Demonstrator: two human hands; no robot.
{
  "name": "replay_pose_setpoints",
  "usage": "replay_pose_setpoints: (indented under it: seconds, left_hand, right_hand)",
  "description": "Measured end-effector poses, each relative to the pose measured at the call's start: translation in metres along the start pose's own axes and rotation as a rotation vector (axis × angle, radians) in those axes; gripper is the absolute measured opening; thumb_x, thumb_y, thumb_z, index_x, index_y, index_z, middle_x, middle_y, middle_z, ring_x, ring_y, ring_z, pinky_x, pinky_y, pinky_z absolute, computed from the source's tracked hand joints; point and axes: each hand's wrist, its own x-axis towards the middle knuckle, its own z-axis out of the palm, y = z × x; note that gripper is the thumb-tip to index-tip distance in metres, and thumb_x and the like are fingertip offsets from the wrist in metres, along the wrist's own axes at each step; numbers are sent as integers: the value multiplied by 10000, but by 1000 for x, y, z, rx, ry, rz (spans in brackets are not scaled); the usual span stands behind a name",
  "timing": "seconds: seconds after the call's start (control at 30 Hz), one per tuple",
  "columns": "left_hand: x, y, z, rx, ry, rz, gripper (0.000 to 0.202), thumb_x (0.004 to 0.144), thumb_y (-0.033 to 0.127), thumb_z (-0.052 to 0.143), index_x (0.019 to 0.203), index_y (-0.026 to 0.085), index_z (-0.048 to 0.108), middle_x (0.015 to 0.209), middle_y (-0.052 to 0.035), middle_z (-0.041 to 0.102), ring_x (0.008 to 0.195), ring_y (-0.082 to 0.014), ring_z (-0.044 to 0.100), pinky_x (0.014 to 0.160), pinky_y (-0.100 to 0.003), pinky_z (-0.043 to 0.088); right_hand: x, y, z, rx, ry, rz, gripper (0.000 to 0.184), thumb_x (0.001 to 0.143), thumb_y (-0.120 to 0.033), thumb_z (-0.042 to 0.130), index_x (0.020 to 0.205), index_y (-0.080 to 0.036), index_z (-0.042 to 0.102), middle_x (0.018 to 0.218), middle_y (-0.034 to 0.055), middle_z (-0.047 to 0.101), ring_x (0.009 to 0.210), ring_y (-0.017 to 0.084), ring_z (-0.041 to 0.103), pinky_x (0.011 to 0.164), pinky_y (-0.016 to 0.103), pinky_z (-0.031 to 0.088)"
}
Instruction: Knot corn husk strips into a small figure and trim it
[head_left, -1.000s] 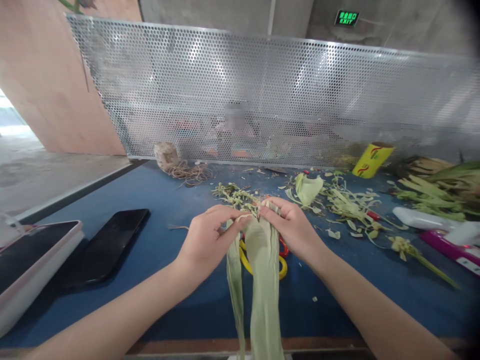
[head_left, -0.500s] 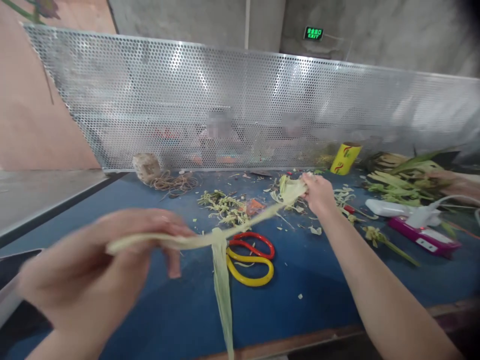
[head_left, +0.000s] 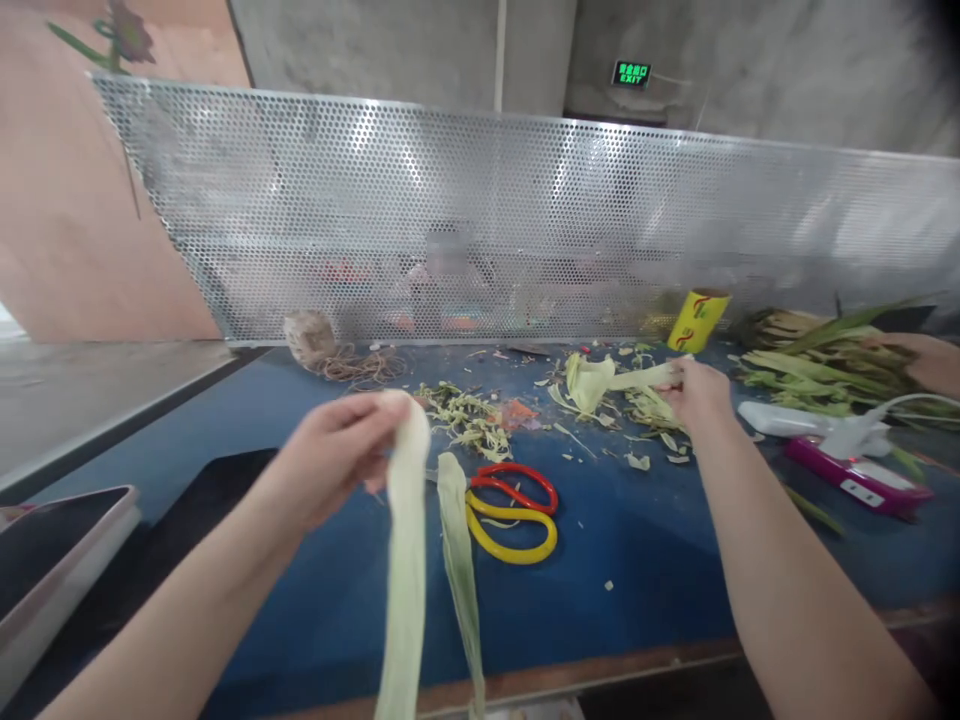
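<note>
My left hand [head_left: 349, 440] is closed, its thumb and fingers pinching the top of a long pale green leaf strip [head_left: 406, 560] that hangs past the table's front edge. A second strip [head_left: 459, 550] droops beside it, its upper end by the scissors. Those scissors, with one red and one yellow handle loop [head_left: 517, 552], lie mid-table; their blades are hidden. Farther right, my right hand [head_left: 699, 395] is closed on the end of a shorter pale strip [head_left: 641, 378], which reaches left to a crumpled leaf piece [head_left: 589, 383] among the scraps.
Green trimmings [head_left: 469, 415] litter the blue table [head_left: 600, 620]. Twine [head_left: 360, 367] lies at back left. A yellow roll [head_left: 697, 320], leafy bundle [head_left: 825, 365] and purple power strip [head_left: 859, 478] are right. Another person's hand [head_left: 934, 362] touches the bundle. A perforated metal screen [head_left: 495, 200] stands behind; a phone [head_left: 60, 545] is left.
The strip stretched between both hands is now apart, a separate length in each. My left hand has moved right and farther away; my right hand has moved right.
</note>
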Motion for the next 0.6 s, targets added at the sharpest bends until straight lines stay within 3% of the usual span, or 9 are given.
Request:
replay_pose_setpoints:
  seconds: [0.1, 0.2, 0.3, 0.4, 0.47, 0.6]
  left_hand:
    - [9, -25, 12, 211, -207, -22, 255, 714, 389, 591, 774, 146, 643, 606, -2, 627, 384, -75, 498, 364, -195, 427]
    - [15, -40, 19, 311, -291, -30, 312, 736, 422, 542, 836, 144, 638, 719, -32, 669, 395, -94, 533, 407, -224, 467]
    - [18, -43, 18, 435, -218, 21, 370, 717, 433, 549, 949, 152, 618, 795, -56, 678, 522, -151, 596, 464, -252, 495]
    - [18, -38, 15, 663, -16, 220, 379, 725, 448, 534, 977, 180, 624, 893, -72, 663, 755, -203, 608, 565, -260, 492]
    - [17, -34, 15, 751, 84, 330, 353, 757, 448, 494, 959, 195, 634, 901, -66, 652, 767, -193, 592, 601, -261, 478]
    - [15, -33, 19, 765, 35, 316, 286, 779, 408, 482, 860, 192, 651, 821, -43, 656, 717, -172, 591, 590, -241, 466]
  right_hand:
    - [-20, -1, 22, -82, -190, 157, 276, 854, -285, 487, 1090, -143, 506, 1065, 70, 549, 879, 172, 569, 732, 364, 485]
    - [-48, -1, 40, -153, -426, 237, 160, 825, -131, 430, 840, -95, 585, 749, 62, 607, 594, 131, 574, 505, 262, 469]
    - [-72, 2, 50, -206, -638, 249, 160, 680, -34, 453, 711, -126, 580, 557, 4, 563, 440, 102, 514, 399, 208, 400]
    - [-90, 4, 56, -240, -781, 224, 189, 651, -36, 486, 772, -153, 573, 575, -15, 578, 482, 104, 542, 429, 199, 411]
    - [-99, 3, 59, -256, -850, 200, 222, 661, -55, 531, 850, -168, 560, 643, -13, 611, 533, 102, 568, 457, 192, 421]
    - [-115, 0, 62, -284, -1031, 169, 218, 698, -136, 587, 912, -165, 555, 755, 24, 657, 679, 128, 618, 565, 217, 466]
